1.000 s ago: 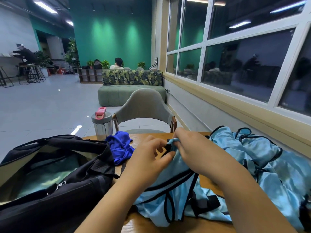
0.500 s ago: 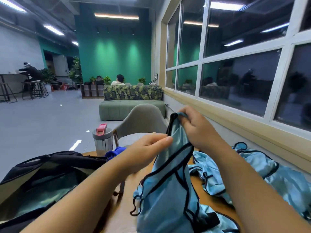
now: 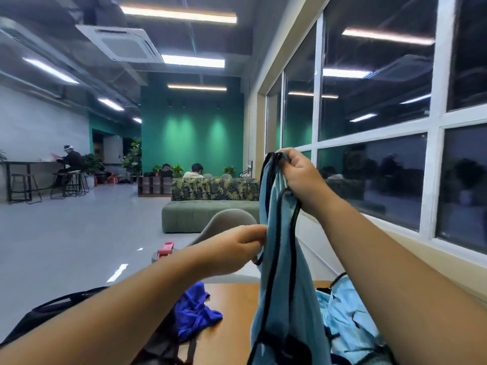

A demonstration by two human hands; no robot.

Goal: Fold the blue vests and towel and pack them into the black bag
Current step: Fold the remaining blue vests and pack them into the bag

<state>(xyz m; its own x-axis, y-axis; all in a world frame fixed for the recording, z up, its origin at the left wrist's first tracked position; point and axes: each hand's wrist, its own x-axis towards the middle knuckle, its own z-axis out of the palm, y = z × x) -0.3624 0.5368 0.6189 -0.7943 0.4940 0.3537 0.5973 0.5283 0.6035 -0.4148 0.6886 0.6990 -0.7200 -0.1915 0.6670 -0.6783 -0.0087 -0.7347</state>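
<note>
- Well, I see a wooden table [image 3: 237, 306] at the bottom, and it holds the cloth things and the bag.
- I see the black bag [image 3: 66, 309] at the left edge of the table. My left arm covers most of it, so I cannot tell if it is open.
- I am holding one light blue vest [image 3: 282, 299] up in the air over the table. It has black edges and hangs down long and straight.
- I see more light blue vests [image 3: 350, 320] in a messy heap on the right side of the table, just beside the hanging one.
- I see the dark blue towel [image 3: 195, 314] bunched up on the table, touching the bag.
- My right hand [image 3: 300, 180] is up high. Its fingers are curled tight around the top of the hanging vest.
- My left hand [image 3: 234, 248] is lower down. Its fingers pinch the left edge of the same vest.
- I see a bottle's pink lid [image 3: 165, 249] poking out behind my left arm, near a grey chair [image 3: 226, 222].
</note>
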